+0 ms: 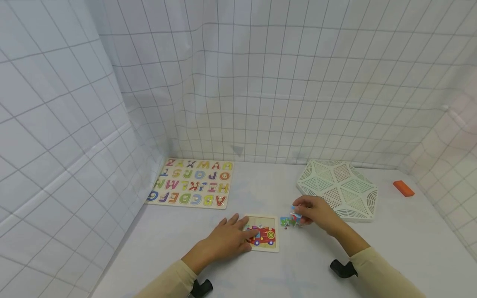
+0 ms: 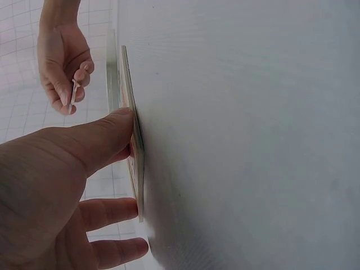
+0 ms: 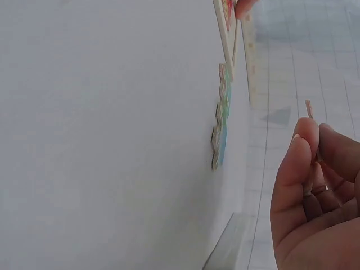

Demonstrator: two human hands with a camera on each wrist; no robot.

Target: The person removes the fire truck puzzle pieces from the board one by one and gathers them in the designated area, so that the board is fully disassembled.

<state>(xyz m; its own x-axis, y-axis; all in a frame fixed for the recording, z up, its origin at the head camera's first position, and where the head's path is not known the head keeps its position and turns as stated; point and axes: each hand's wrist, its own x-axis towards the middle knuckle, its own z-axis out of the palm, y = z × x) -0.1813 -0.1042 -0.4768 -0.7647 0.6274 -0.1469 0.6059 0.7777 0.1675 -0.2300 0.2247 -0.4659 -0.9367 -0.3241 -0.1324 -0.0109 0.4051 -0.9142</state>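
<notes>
A small square puzzle board (image 1: 266, 249) lies on the table, a red vehicle picture partly filling its tray. My left hand (image 1: 230, 240) rests on the board's left side with fingers spread, its thumb (image 2: 115, 132) against the near edge. Between thumb and fingertips my right hand (image 1: 314, 213) pinches a small puzzle piece (image 1: 296, 210), held above the table to the right of the board; in the right wrist view the piece (image 3: 309, 108) shows edge-on. Beneath it, several loose pieces (image 3: 222, 121) lie beside the board.
An alphabet puzzle board (image 1: 191, 186) lies at the back left. A white patterned hexagonal box (image 1: 337, 186) stands at the back right, with an orange block (image 1: 403, 188) farther right. Gridded white curtains (image 1: 261, 82) enclose the table's back and sides.
</notes>
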